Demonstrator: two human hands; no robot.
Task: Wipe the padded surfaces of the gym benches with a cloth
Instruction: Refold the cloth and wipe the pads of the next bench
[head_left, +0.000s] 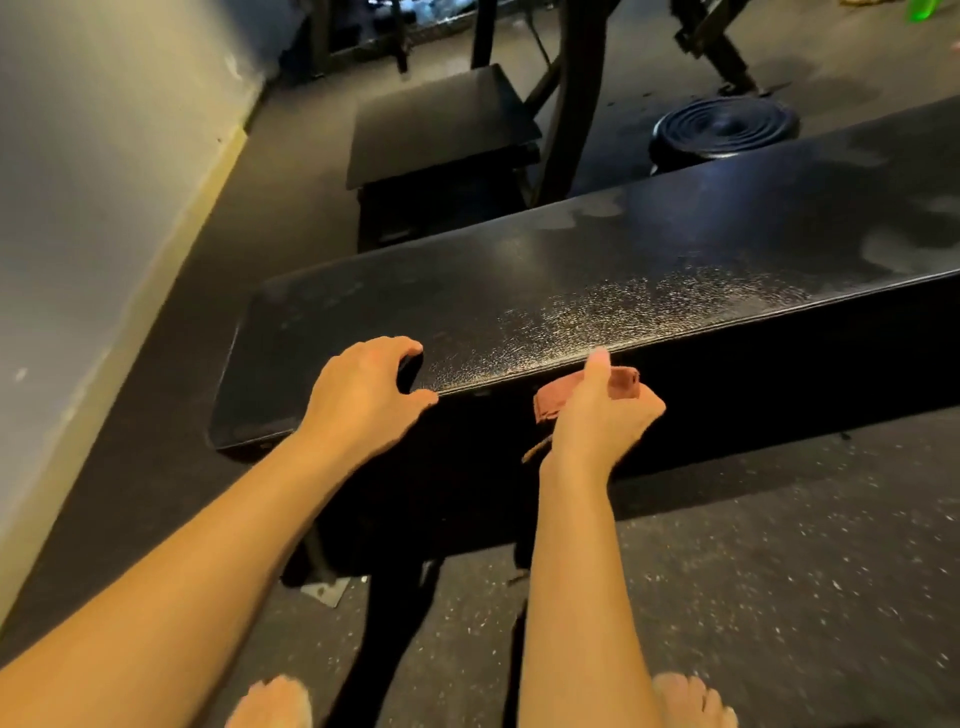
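A pale wall (78, 208) runs down the left above a dark speckled floor (779, 571). A long black bench (571, 270) crosses the middle, its pad glossy and streaked. The left hand (363, 395) grips the pad's near edge close to its left end, fingers curled on top and thumb under the rim. Further right, the right hand (597, 421) clutches a reddish cloth (621, 379) bunched against the bench's near side, just below the edge. Plates (727, 127) lie stacked beyond.
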